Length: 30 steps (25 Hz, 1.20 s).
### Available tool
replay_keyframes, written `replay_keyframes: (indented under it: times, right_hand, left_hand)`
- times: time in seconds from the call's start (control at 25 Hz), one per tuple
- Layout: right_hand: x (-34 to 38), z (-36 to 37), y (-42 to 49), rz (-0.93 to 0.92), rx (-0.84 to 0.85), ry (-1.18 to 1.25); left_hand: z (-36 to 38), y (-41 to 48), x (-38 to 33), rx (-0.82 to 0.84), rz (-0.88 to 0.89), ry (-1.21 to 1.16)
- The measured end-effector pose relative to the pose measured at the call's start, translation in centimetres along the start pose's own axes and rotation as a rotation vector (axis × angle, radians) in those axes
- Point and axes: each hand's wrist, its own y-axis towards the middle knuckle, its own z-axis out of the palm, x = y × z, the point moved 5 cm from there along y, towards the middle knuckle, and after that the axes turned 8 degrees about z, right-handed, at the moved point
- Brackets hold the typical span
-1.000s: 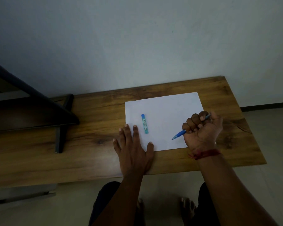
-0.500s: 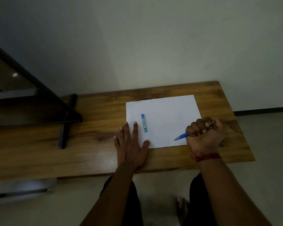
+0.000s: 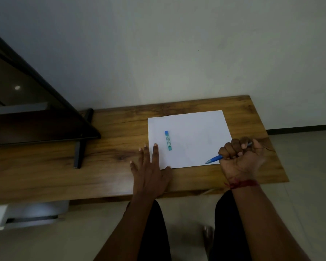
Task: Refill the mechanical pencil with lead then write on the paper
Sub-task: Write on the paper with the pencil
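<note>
Wooden table [image 3: 111, 178] bears paper [image 3: 192, 132]; right hand [image 3: 241, 159] grips pencil [image 3: 215, 159].

Left grip [image 3: 151, 172] flat, splayed — right grip [image 3: 241, 159] fisted round pencil [image 3: 215, 158].

forearms: both bare as far as they show | left hand [image 3: 151, 176]: bare, short nails | right hand [image 3: 241, 159]: bare, short nails | right wrist: thin red thread band [image 3: 243, 184], loose strands at its inner side | legs: black trousers [image 3: 154, 232] on both thighs | foot [image 3: 208, 232]: bare, toes showing, dim and blurred
</note>
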Motion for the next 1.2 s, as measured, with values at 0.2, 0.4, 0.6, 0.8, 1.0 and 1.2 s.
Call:
replay_keyframes:
  times: [0.2,0.4,0.6,0.8,1.0,1.2]
  right_hand:
    - [-0.6,0.3,-0.7,0.005,-0.029,0.01]
    - [-0.8,0.1,-1.0,0.015,-0.043,-0.001]
    - [-0.8,-0.6,-1.0,0.016,-0.067,-0.013]
    - [-0.8,-1.1,-0.7,0.022,-0.084,-0.003]
    - [-0.3,-0.8,-0.5,0.015,-0.073,-0.021]
    - [-0.3,-0.9,-0.4,0.017,-0.075,0.0]
  left_hand:
    - [-0.9,-1.1,-0.1,-0.018,-0.004,-0.011]
    - [-1.2,-1.4,0.0,-0.023,-0.009,-0.047]
    - [-1.3,-1.8,-0.1,-0.024,-0.011,-0.042]
    - [-1.7,-2.4,-0.5,-0.023,-0.003,-0.032]
    - [-1.8,-2.5,-0.6,-0.03,-0.021,-0.044]
    - [-2.0,-2.9,-0.8,-0.044,-0.031,-0.05]
